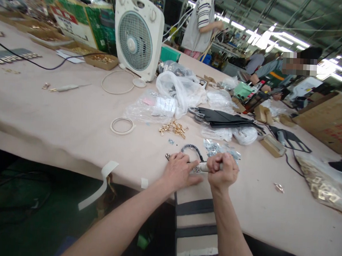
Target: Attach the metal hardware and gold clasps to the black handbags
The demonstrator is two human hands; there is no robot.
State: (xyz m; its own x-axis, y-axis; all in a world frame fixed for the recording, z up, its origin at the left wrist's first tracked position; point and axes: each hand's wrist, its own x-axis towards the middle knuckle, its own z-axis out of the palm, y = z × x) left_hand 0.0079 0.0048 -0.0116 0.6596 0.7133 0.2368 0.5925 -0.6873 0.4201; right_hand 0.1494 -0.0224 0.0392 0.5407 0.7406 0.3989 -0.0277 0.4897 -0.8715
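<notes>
My left hand (178,169) lies with its fingers stretched out, pressing on the end of a striped black and beige panel (197,207) that hangs over the table's front edge. My right hand (222,169) is closed around a tool with a whitish handle (205,167), which points left toward my left fingers. Beside the fingertips a small metal fitting (196,169) shows; the tool's tip is not clear. A black looped handle (193,146) arches up behind both hands. Past it lie a pile of gold-coloured metal fittings (174,129) and a sheet of small silvery pieces (220,147).
A white box fan (138,34) stands at the back, near trays of small parts (101,60). A tape roll (122,126), plastic bags (178,94) and black pieces (226,117) lie ahead. A bag of fittings (325,189) sits right. Other people work beyond the table.
</notes>
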